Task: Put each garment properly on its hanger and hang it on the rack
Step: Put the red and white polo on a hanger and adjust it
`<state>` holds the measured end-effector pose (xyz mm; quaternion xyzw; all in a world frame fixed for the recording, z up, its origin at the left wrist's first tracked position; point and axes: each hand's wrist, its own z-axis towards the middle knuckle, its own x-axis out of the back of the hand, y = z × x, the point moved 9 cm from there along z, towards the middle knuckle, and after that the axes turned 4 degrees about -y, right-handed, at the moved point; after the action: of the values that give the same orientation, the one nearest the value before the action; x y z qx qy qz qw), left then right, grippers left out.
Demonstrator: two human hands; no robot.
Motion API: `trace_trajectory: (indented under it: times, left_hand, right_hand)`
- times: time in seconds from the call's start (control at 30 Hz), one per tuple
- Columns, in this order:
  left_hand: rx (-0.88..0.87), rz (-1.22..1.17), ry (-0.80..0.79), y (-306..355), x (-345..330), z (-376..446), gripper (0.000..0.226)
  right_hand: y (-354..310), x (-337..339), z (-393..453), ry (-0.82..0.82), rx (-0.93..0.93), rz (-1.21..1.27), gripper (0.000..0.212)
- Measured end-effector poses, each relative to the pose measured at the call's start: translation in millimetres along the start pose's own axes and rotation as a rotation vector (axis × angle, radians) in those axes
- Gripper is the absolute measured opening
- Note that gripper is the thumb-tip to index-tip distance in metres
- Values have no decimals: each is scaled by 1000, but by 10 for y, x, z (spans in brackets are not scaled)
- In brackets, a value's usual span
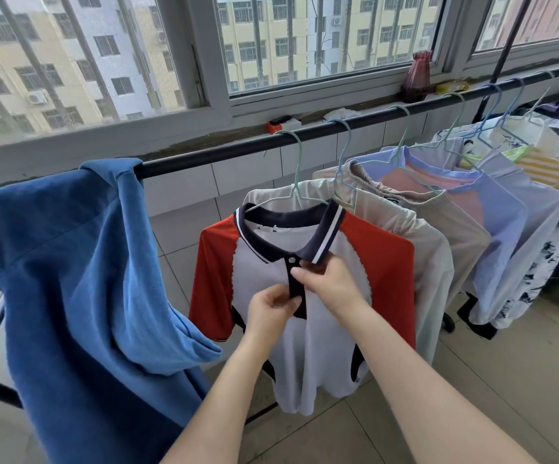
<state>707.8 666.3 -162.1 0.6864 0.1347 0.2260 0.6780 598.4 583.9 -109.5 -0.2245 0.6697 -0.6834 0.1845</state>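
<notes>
polo shirt (308, 336), white body, red sleeves, navy collar, hangs on a pale green hanger (293, 169) hooked over the black rack bar (237, 149), front of the row. left hand (271, 308) pinches the lower end of the navy placket, right hand (333, 284) pinches it higher up just under the snap button. blue garment (80, 279) draped over the bar to the left with no hanger. other shirts on hangers (438, 202) fill the bar to the right

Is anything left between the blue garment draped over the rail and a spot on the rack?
No hanger is in the blue garment; it lies slung over the rail. Both the left hand and right hand are busy pinching the polo shirt placket.
</notes>
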Motion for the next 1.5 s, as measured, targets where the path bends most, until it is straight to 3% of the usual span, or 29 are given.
trace_trajectory:
  times: [0.1, 0.27, 0.4, 0.5, 0.67, 0.83, 1.1, 1.23, 1.3, 1.43, 1.5]
  left_hand:
    - [-59, 78, 39, 12, -31, -23, 37]
    - [-117, 137, -82, -50, -153, -32, 49]
    - [-173, 234, -149, -85, -148, -56, 68]
    - [-174, 288, -152, -60, -181, -80, 54]
    - [-73, 130, 129, -24, 161, -25, 47]
    - [-67, 281, 146, 74, 89, 28, 20]
    - [-259, 619, 182, 346, -58, 89, 19]
    - [-259, 675, 183, 354, -93, 113, 17]
    - [-236, 625, 141, 291, -102, 106, 13]
    - [-135, 430, 76, 218, -40, -5, 13]
    - [-106, 337, 60, 213, -19, -50, 15]
  right_hand:
    - [124, -81, -101, 53, -7, -293, 35]
    - [183, -18, -136, 167, -31, -359, 24]
    - [176, -13, -91, 106, -73, -450, 32]
    - [192, 21, -80, 135, -61, -457, 14]
    - [264, 106, -150, 175, -6, -282, 21]
    - [402, 74, -181, 125, -6, -153, 22]
    - [400, 82, -228, 78, -15, -125, 20]
    - [368, 43, -273, 7, -25, -103, 14]
    - [319, 86, -282, 5, -2, -201, 10]
    - [92, 360, -250, 221, 161, -598, 1]
    - [38, 350, -257, 253, 190, -711, 6]
